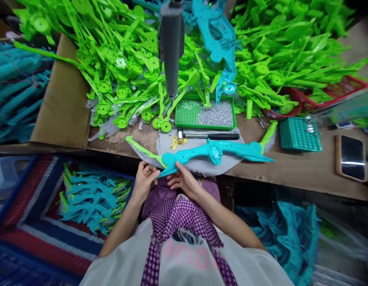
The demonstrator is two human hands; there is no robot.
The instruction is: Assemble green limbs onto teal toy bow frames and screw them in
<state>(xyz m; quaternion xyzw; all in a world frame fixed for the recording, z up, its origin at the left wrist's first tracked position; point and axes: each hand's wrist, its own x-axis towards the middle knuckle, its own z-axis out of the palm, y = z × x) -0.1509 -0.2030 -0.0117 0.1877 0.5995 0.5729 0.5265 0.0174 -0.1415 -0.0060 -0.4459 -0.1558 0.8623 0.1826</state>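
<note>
The fingers (180,166) of 2 hands (146,180) pinch 1 blue bow-shaped piece (198,153).

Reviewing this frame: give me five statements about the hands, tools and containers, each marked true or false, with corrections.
1. Both the left hand and right hand touch the blue piece. True.
2. The right hand grips a hammer. False: the hammer lies on the grey cloth.
3. A lime-green part extends from each end of the blue piece. True.
4. The phone lies left of the teal basket. False: the phone is right of the teal basket.
5. The green tray holds small metal pieces. True.
</note>
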